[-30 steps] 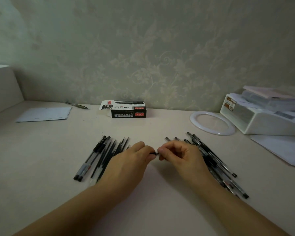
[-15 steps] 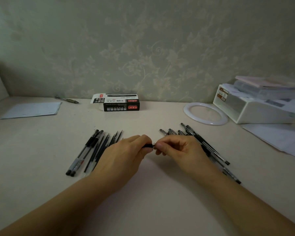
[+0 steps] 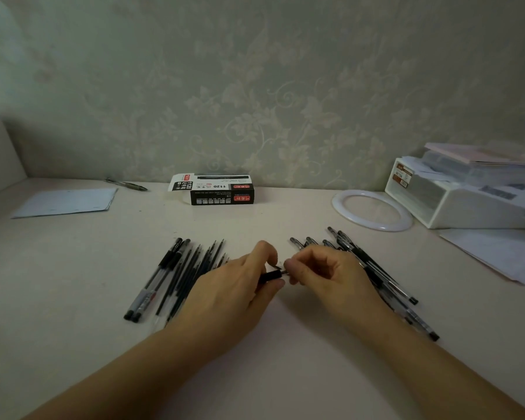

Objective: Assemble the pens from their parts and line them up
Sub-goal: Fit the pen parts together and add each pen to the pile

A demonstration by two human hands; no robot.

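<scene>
I am leaning over the table [image 3: 73, 344], where loose pen parts [image 3: 191, 268] are lying at my left and pens [image 3: 385, 280] at my right. Between them my left hand [image 3: 231, 298] is gripping a black pen piece [image 3: 270, 274], and my right hand [image 3: 328, 280] is pinching its tip.

Most of the black pen part [image 3: 271, 274] vanishes inside the left hand [image 3: 231, 294], the right hand [image 3: 331, 280] covers several pens [image 3: 376, 274] behind it, and the box [image 3: 222, 192] print is unreadably small.
</scene>
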